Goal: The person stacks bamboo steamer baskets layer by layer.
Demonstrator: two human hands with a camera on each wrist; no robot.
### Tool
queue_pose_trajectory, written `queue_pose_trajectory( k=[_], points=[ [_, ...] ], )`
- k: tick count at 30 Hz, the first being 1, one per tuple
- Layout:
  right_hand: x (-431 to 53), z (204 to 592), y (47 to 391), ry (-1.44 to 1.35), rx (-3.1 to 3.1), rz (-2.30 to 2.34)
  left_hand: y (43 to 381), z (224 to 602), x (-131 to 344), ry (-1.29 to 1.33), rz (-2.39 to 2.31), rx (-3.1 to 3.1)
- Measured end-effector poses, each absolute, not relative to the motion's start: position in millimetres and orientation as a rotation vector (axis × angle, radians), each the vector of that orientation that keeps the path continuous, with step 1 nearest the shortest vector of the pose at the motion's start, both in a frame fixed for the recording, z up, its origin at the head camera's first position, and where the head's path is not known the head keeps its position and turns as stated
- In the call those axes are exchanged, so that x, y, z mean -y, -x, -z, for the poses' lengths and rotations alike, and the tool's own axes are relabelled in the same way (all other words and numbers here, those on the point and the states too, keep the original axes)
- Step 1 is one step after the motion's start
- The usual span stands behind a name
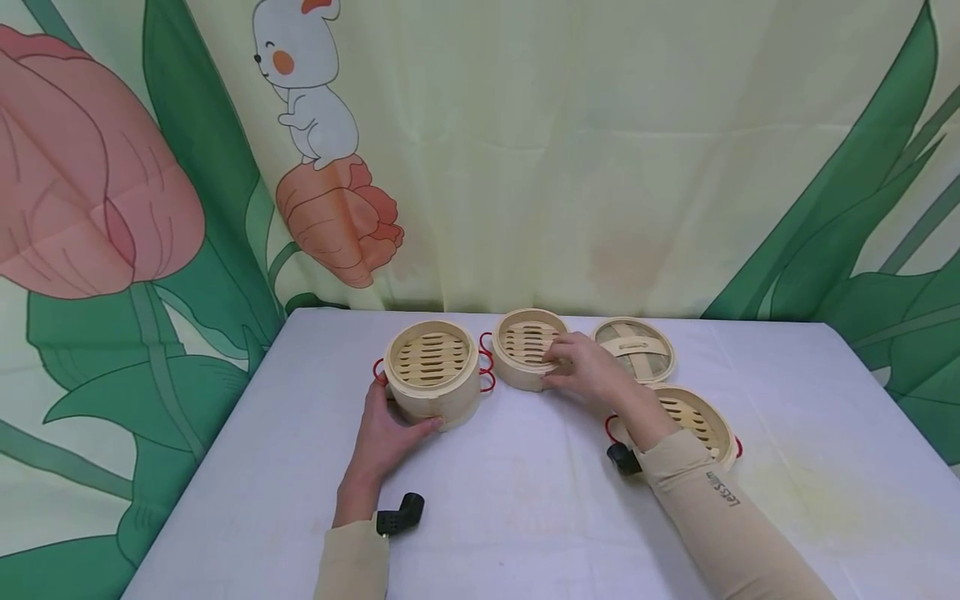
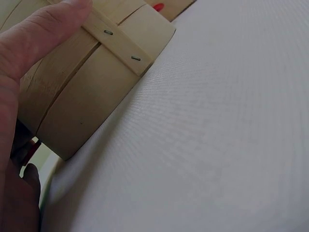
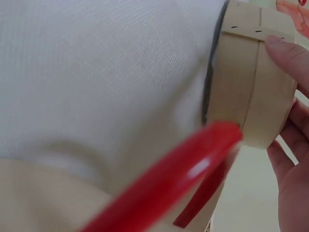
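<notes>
Left of the table's middle stands a stack of round bamboo steamer baskets [image 1: 431, 358] with slatted bases and red loop handles. My left hand [image 1: 386, 437] grips it low, thumb across the front wall and fingers round the left side. Close up in the left wrist view is its stapled bamboo wall [image 2: 91, 82]. Just right of the stack, my right hand [image 1: 588, 367] holds another bamboo steamer basket [image 1: 517, 371] by its right side. In the right wrist view, the thumb presses that basket's outer wall [image 3: 236, 82], with fingers at the rim.
A woven bamboo lid [image 1: 645, 346] with a strap handle lies at the back right. Partly behind my right forearm is another steamer basket [image 1: 693, 417] with red handles. White cloth covers the table [image 1: 510, 517]; a printed curtain [image 1: 570, 167] hangs behind.
</notes>
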State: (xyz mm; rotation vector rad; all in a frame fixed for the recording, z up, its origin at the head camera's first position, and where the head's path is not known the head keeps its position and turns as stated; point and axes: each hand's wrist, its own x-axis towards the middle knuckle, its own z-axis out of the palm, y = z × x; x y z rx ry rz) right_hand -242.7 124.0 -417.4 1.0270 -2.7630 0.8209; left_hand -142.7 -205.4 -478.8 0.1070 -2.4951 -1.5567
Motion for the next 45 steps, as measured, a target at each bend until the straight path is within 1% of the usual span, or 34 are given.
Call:
queue_pose_trajectory(
  k=[9, 19, 45],
  points=[
    [-124.3, 417.6, 240.7, -0.979, 2.716, -0.890, 143.9, 479.4, 203.9, -0.105, 1.565, 2.495],
    [-121.8, 412.1, 242.5, -1.061, 2.494, -0.933, 144.2, 479.6, 204.4, -0.110, 1.549, 2.493],
    [-101.2, 361.2, 233.9, -1.114, 2.293, -0.987, 143.7, 480.7, 206.2, -0.085, 1.568, 2.473]
  ],
)
